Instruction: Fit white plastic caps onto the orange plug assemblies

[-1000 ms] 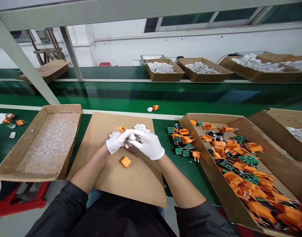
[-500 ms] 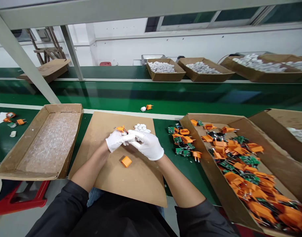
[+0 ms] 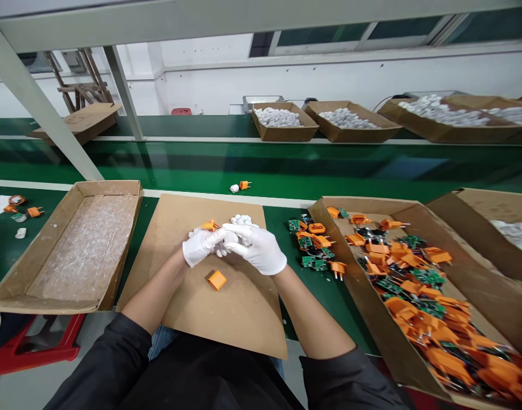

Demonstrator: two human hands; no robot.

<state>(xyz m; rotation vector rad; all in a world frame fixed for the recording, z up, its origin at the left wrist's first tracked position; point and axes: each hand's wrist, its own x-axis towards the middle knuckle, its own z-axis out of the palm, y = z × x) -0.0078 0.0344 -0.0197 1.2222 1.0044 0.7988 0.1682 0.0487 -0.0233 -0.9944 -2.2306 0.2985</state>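
I am wearing a plain black top point(image 3: 209, 373), taken here as the landmark. To its left, a black sleeve point(image 3: 109, 359) is ending on the forearm; to its right, a matching sleeve point(image 3: 350, 378) is doing likewise. Beyond it, white close-fitting gloves are covering my left hand point(image 3: 198, 247) and right hand point(image 3: 261, 250) to the wrists. Blue jeans point(image 3: 160, 341) are showing beside it.
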